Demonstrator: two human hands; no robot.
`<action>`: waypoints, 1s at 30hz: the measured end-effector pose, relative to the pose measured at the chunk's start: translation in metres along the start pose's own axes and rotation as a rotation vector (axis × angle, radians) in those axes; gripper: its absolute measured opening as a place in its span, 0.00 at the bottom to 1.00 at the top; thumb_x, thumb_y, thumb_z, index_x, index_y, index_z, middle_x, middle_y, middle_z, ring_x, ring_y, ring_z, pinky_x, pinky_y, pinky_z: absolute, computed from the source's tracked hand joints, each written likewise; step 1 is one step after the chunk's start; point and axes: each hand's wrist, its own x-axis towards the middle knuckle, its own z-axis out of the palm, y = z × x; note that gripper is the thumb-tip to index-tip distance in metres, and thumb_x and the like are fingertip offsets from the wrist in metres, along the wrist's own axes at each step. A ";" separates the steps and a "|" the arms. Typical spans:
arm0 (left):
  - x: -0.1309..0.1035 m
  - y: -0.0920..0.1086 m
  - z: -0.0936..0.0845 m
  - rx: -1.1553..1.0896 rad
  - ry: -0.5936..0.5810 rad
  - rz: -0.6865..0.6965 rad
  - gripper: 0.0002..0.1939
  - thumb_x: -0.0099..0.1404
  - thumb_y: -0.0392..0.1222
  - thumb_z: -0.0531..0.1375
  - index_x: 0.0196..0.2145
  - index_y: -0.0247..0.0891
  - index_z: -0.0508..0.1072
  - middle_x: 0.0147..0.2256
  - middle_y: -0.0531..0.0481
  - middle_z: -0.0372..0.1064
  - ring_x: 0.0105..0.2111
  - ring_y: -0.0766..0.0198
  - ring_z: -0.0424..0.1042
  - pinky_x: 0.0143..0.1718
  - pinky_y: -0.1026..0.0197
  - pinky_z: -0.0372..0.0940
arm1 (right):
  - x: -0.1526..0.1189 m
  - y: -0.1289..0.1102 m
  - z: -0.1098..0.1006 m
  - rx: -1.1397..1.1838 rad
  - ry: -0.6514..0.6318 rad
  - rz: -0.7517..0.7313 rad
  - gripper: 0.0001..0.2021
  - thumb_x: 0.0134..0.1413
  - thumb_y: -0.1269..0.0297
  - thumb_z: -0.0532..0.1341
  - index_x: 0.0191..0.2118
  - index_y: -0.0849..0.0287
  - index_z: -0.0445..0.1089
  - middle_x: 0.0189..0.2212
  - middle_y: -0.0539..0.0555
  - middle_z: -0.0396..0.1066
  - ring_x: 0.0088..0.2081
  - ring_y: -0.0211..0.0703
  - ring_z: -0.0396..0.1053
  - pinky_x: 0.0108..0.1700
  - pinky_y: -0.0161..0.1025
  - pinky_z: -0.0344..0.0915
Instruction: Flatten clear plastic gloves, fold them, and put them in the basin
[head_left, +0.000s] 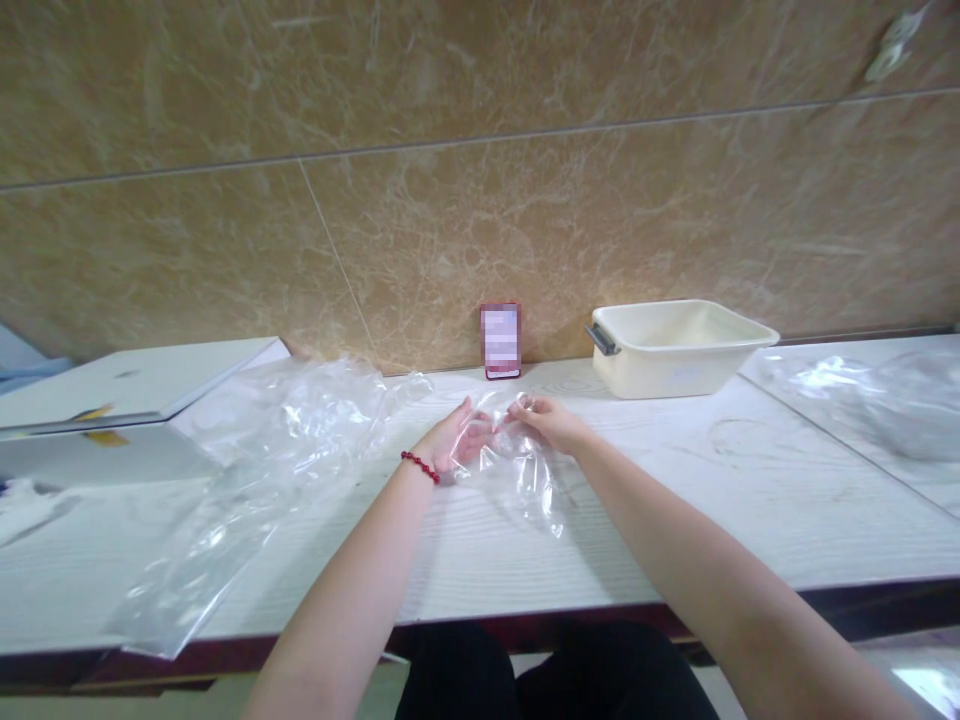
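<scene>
"Logging 2 hands: grip and bag?"

"Right hand (551, 422) pinching film at the far end of the clear bag (525, 480); left hand (454, 440) fingers spread against it. Bag mid-table, crumpled."

"Its lie?"

"Long axis roughly from fingers toward near edge of table (487, 585), veering right. Which end opens, can't tell."

"Around it?"

"Phone (501, 342) upright, between bag and wall (450, 220). Cream basin (667, 372) far right. Loose plastic (300, 440) left, between bag and white box (142, 385)."
</scene>
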 end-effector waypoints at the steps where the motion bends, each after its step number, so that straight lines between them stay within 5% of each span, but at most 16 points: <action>1: -0.001 0.000 0.000 0.000 -0.033 0.020 0.19 0.55 0.56 0.50 0.32 0.36 0.65 0.31 0.47 0.69 0.27 0.65 0.69 0.24 0.66 0.62 | 0.001 0.001 0.000 0.008 0.030 0.006 0.15 0.37 0.53 0.60 0.27 0.60 0.62 0.26 0.51 0.69 0.20 0.32 0.63 0.22 0.30 0.58; 6: 0.003 -0.004 -0.006 0.075 0.018 0.132 0.12 0.48 0.42 0.61 0.31 0.36 0.65 0.29 0.51 0.68 0.24 0.72 0.66 0.22 0.72 0.58 | 0.004 -0.001 -0.004 -0.012 0.156 -0.005 0.16 0.37 0.52 0.59 0.26 0.59 0.59 0.17 0.45 0.64 0.13 0.26 0.52 0.14 0.27 0.48; 10: 0.004 -0.003 -0.009 0.178 0.133 0.196 0.12 0.50 0.46 0.59 0.30 0.38 0.65 0.24 0.57 0.64 0.12 0.81 0.54 0.11 0.75 0.46 | 0.002 -0.003 -0.009 -0.081 0.203 -0.025 0.15 0.39 0.50 0.57 0.24 0.59 0.60 0.10 0.40 0.48 0.12 0.27 0.46 0.14 0.27 0.44; 17: -0.001 0.003 -0.010 0.376 0.138 0.123 0.17 0.52 0.52 0.55 0.36 0.39 0.65 0.16 0.60 0.58 0.08 0.80 0.44 0.09 0.72 0.33 | -0.002 -0.007 -0.008 0.077 0.096 -0.079 0.15 0.38 0.52 0.58 0.26 0.60 0.59 0.25 0.49 0.66 0.26 0.32 0.65 0.22 0.27 0.56; 23: -0.003 0.000 -0.014 0.326 0.099 0.080 0.14 0.53 0.51 0.54 0.30 0.37 0.66 0.15 0.58 0.60 0.09 0.78 0.49 0.10 0.72 0.40 | -0.006 -0.014 -0.011 -0.118 0.104 0.005 0.14 0.44 0.51 0.54 0.31 0.57 0.56 0.16 0.44 0.63 0.10 0.27 0.52 0.11 0.25 0.42; 27: -0.011 0.008 -0.011 0.271 0.069 0.126 0.12 0.50 0.47 0.58 0.28 0.36 0.66 0.26 0.53 0.67 0.22 0.72 0.65 0.21 0.70 0.56 | -0.014 -0.029 -0.014 -0.243 0.062 -0.003 0.13 0.43 0.54 0.55 0.28 0.60 0.59 0.18 0.47 0.66 0.13 0.27 0.55 0.13 0.25 0.48; 30: -0.018 0.029 -0.007 0.313 0.023 0.106 0.11 0.48 0.45 0.60 0.28 0.36 0.67 0.28 0.51 0.67 0.27 0.68 0.67 0.26 0.67 0.57 | -0.017 -0.047 -0.017 -0.317 0.019 -0.057 0.12 0.42 0.56 0.57 0.26 0.60 0.61 0.22 0.50 0.68 0.19 0.29 0.61 0.15 0.24 0.51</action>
